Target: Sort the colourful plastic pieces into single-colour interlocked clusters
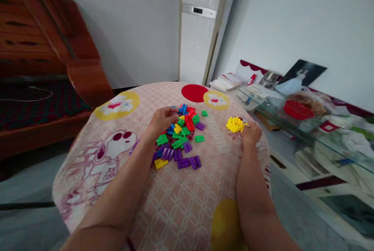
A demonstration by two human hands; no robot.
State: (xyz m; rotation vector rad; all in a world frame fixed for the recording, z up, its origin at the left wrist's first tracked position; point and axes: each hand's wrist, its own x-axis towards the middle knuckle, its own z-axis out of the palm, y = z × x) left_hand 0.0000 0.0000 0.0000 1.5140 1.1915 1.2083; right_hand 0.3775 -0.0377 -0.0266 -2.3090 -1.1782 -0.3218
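Observation:
A pile of small ribbed plastic building pieces (187, 124) in red, green, blue, yellow and purple lies mid-table. Over its left edge is my left hand (162, 120), fingers bent, with a gap between thumb and fingertips and nothing visible in it. To the right, a cluster of yellow plastic pieces (235, 124) sits apart from the pile. My right hand (252, 132) is beside this cluster, its fingers closed on a small yellow piece (244, 124) at the cluster's right edge. Purple pieces (195, 161) lie along the pile's near side.
A patterned cloth (187, 204) covers the table. A pale translucent strip (216, 134) lies between pile and cluster. On the right stands a glass shelf (306, 134) with papers, a red bowl (298, 110) and bags. A wooden sofa (84, 71) is at left, a white cabinet-like appliance (195, 40) behind.

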